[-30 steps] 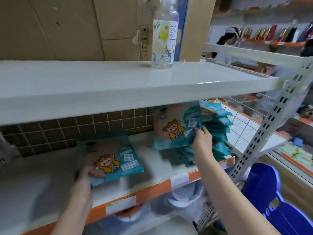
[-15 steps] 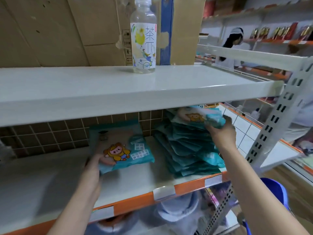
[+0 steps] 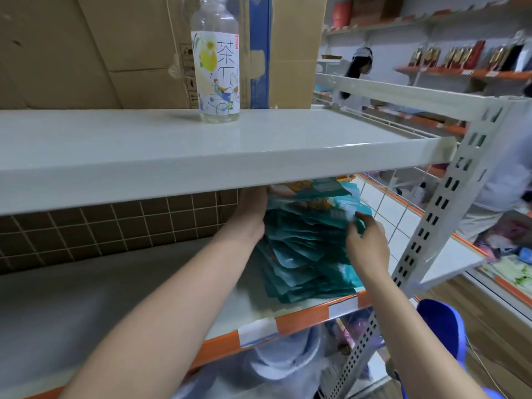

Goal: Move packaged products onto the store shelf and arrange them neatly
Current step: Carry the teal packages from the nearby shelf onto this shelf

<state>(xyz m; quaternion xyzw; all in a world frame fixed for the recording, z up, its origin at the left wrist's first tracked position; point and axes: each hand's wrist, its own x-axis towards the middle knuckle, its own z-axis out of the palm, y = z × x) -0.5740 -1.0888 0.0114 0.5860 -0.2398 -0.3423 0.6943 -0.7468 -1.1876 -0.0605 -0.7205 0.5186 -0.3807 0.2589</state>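
Stack of teal packets [image 3: 305, 254]: piled at right end of lower shelf [image 3: 115, 292], just behind orange front strip [image 3: 302, 315], reaching almost to underside of upper shelf [image 3: 172, 151]. Edges uneven, lower packets fanned toward left and front. Top packets [image 3: 313, 197] printed with yellow cartoon figure, partly hidden under upper shelf.

Left hand [image 3: 252, 205]: against left side of stack near top, fingers out of sight behind shelf edge and packets; grip cannot be told. Forearm stretched across lower shelf.

Right hand [image 3: 367, 243]: at right front corner of stack, fingers curled onto edge of an upper packet, thumb side blurred.

Hands apart, one on either side of stack.

Clear bottle [image 3: 216, 67]: upright on upper shelf, white label with yellow and blue drawing. Cardboard boxes [image 3: 115, 53] directly behind.

Brown tiled wall [image 3: 115, 228]: behind lower shelf.

White perforated upright [image 3: 437, 214]: right of stack. Blue plastic object [image 3: 443, 326] below, near floor.

Person in white [image 3: 358, 67]: background aisle, blurred.
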